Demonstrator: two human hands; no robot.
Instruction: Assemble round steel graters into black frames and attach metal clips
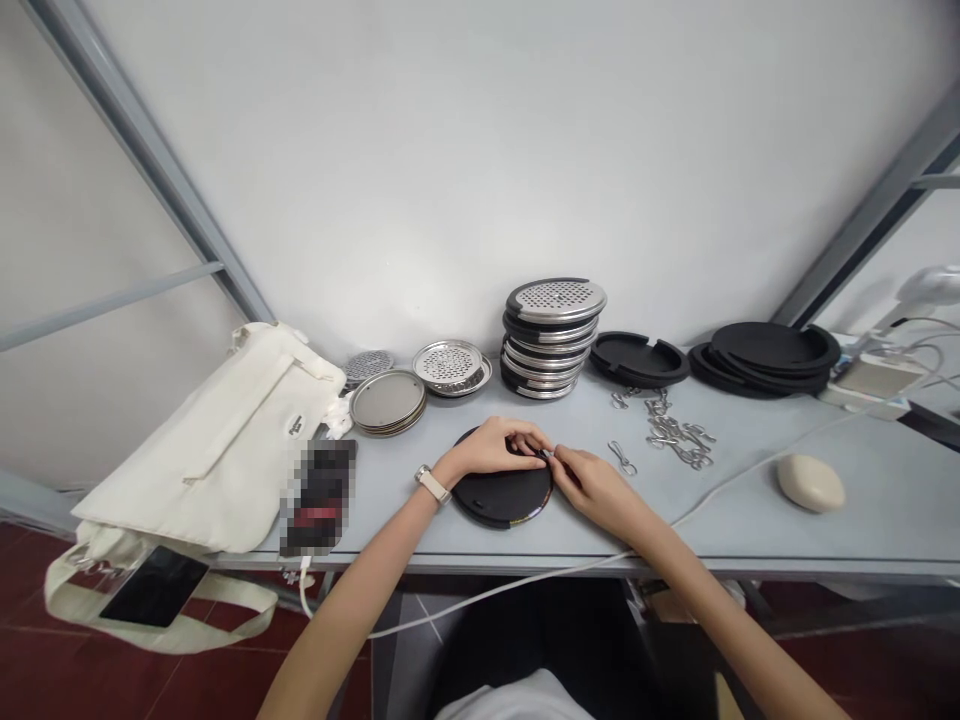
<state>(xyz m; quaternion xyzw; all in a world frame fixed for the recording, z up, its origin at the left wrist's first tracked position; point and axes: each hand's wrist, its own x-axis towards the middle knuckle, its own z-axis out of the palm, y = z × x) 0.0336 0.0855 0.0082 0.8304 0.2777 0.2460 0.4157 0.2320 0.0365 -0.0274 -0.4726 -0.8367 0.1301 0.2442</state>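
Observation:
A black round disc (499,497) lies flat near the table's front edge, with a small coloured strip on its near rim. My left hand (504,446), with a watch on the wrist, lies over its far part, thumb and fingers closed at the right rim. From the right side my right hand (592,482) meets it there, thumb and forefinger pinched together. Between the fingertips is something small and dark or shiny, mostly hidden. Several silver clips (679,437) lie loose to the right, with a single metal clip (622,458) closer to my right hand.
Behind stand a stack of perforated metal discs with black rims (551,345), grey round plates (388,400), perforated metal plates (448,365) and black round holders (772,350). A white bag (217,440) and phone (322,495) are left. A cable (720,487) passes a cream mouse-shaped object (810,483).

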